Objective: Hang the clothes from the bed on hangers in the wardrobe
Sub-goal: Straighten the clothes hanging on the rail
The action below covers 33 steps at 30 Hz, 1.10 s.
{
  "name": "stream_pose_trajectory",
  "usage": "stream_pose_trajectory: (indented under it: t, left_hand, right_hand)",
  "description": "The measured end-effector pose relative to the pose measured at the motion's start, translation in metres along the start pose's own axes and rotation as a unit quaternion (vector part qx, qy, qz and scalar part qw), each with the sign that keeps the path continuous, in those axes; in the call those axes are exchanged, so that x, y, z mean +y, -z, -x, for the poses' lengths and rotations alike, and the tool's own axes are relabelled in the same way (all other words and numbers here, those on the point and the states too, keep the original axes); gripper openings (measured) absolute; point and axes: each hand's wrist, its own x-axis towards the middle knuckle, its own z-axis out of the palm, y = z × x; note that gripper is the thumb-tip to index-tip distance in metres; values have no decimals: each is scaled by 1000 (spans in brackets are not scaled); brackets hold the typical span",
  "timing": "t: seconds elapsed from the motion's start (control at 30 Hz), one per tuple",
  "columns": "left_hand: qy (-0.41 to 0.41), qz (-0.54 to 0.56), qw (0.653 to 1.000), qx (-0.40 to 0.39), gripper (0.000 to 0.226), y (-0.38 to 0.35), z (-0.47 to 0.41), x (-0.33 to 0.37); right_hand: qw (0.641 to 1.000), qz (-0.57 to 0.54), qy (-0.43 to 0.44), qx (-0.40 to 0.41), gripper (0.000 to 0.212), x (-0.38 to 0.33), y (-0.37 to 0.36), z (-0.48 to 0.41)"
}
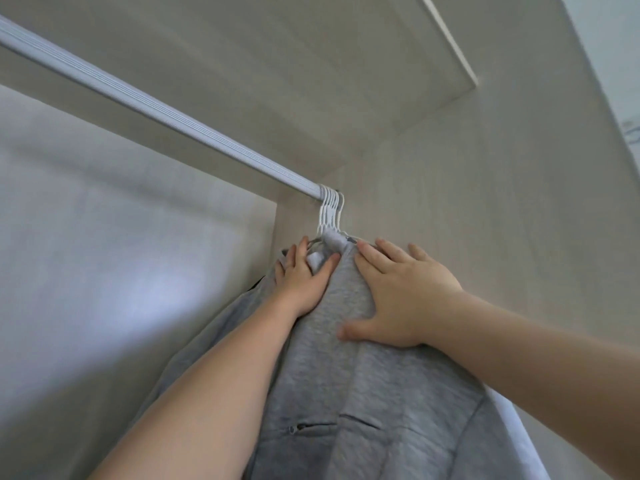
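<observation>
Head view looks up into the wardrobe (467, 209), where the grey garment (346, 393) hangs from the rail (156, 109) on one of a tight cluster of white hangers (330, 207), pushed to the rail's far end against the side wall. The step in hand appears to be settling the garment on its hanger: the hook is already over the rail, and both hands work at the shoulders just below it. The left hand (303, 282) rests on the left shoulder with fingers straight and thumb spread, a fold of the collar lying between them; no curl round the fabric is evident. The right hand (405, 299) lies flat on the right shoulder, fingers extended and splayed, pressing the cloth down. Next move, as judged: smooth each shoulder evenly along the hanger arm, confirm that the collar sits centred at the hook, then release and go for the next item; the bed is not in view. Contents of the wardrobe: the rail, the hanger cluster, the grey garment, and a dark edge (254, 284) behind its left shoulder, which cannot be identified.
</observation>
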Motion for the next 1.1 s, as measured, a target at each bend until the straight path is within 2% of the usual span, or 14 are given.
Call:
stream_pose_trajectory:
  t: [0.23,0.37,0.53,0.63,0.73,0.8,0.87,0.93,1.0,1.1]
  left_hand:
    - [15,-32,999,-19,102,26,10,10]
    - [8,-67,997,-26,113,57,28,15]
    - [-25,-185,982,-13,81,107,61,19]
    - [-55,-308,950,2,61,150,84,39]
    - [-68,-439,896,27,37,192,115,73]
    - [-68,-531,843,57,30,217,137,96]
    - [-62,-614,782,85,29,239,157,116]
    - [-36,-699,707,101,32,257,174,131]
    - [25,-772,626,109,39,278,194,144]
    - [140,-814,552,111,55,304,222,162]
  right_hand:
    - [1000,-4,-2,21,117,-2,-6,4]
    - [999,-37,2,14,107,-3,4,6]
    - [995,-80,47,47,85,-11,36,3]
    - [976,-136,81,147,58,-22,59,2]
    - [935,-209,127,256,41,-38,79,5]
    - [912,-269,138,278,39,-50,91,3]
    - [882,-358,135,274,39,-62,102,-3]
    - [845,-450,133,256,40,-78,110,-12]
    - [812,-516,143,232,41,-101,122,-19]
    - [778,-577,164,187,41,-140,138,-22]
